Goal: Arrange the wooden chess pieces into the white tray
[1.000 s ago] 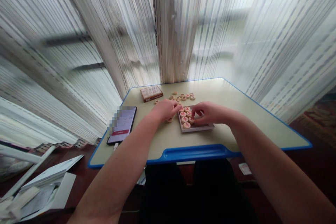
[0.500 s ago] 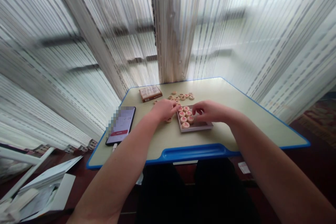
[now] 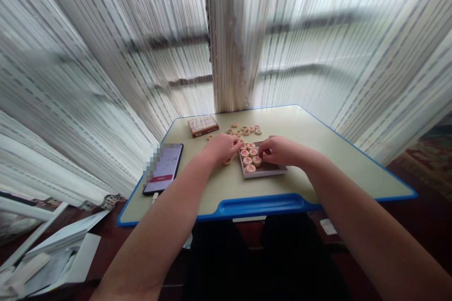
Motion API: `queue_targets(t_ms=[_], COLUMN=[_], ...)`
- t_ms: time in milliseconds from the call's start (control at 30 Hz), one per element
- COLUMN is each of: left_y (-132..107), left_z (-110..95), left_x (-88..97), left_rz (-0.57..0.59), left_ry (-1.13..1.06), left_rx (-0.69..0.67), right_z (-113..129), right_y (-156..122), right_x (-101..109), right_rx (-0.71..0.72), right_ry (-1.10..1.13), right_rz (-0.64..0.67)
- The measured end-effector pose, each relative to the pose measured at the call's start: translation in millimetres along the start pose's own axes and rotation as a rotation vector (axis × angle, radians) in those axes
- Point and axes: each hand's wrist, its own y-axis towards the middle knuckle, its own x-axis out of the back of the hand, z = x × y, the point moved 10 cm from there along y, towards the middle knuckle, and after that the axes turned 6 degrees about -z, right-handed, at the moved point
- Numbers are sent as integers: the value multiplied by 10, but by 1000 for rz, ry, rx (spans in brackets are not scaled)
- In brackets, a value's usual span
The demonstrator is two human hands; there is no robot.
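Note:
A shallow open box [image 3: 265, 175] stands on the table, its left part filled with round wooden Chinese chess pieces [image 3: 250, 169] that bear red characters. My left hand [image 3: 223, 146] reaches over the box's left wall, fingers closed on a piece in the far left corner. Curled above the inside of the box, my right hand [image 3: 282, 151] has thumb and fingertips together beside the inner row; whether they hold a piece is hidden. More loose pieces [image 3: 246, 131] lie scattered behind the box, and one is partly covered under my left hand.
A brown printed box [image 3: 203, 125] lies at the far left of the table [image 3: 339, 169]. Nearer is a phone [image 3: 163, 169] with a cable plugged in. A blue tray groove [image 3: 261, 203] runs along the front edge. An open white box [image 3: 63, 254] is at lower left.
My right hand's fingers have drawn closer together near the inner row of pieces. My left hand stays almost where it was. The view has shifted very slightly.

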Motion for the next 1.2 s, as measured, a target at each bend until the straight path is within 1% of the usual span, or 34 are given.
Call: queue_targets(t_ms=[133, 333, 500, 600, 767, 1033, 1133, 1200], left_y=[1, 10, 8, 5, 7, 4, 8, 11], left_z=[5, 11, 5, 12, 15, 7, 9, 23], left_x=[-2, -15, -12, -9, -10, -4, -3, -3], left_rz=[-6, -15, -10, -3, 0, -10, -13, -12], left_ry=[1, 7, 6, 10, -6, -4, 9, 11], left_rx=[1, -6, -4, 10, 12, 3, 2, 12], right_z=[-17, -13, -44, -37, 13, 36, 5, -27], right_y=[-8, 13, 20, 10, -13, -30, -20, -3], right_x=[16, 6, -16, -14, -47, -52, -53, -36], right_rx=[-37, 0, 2, -4, 4, -8, -24, -37], right_ry=[-5, -24, 4, 19, 67, 74, 43, 7], right_rz=[15, -19, -26, -9, 57, 94, 88, 58])
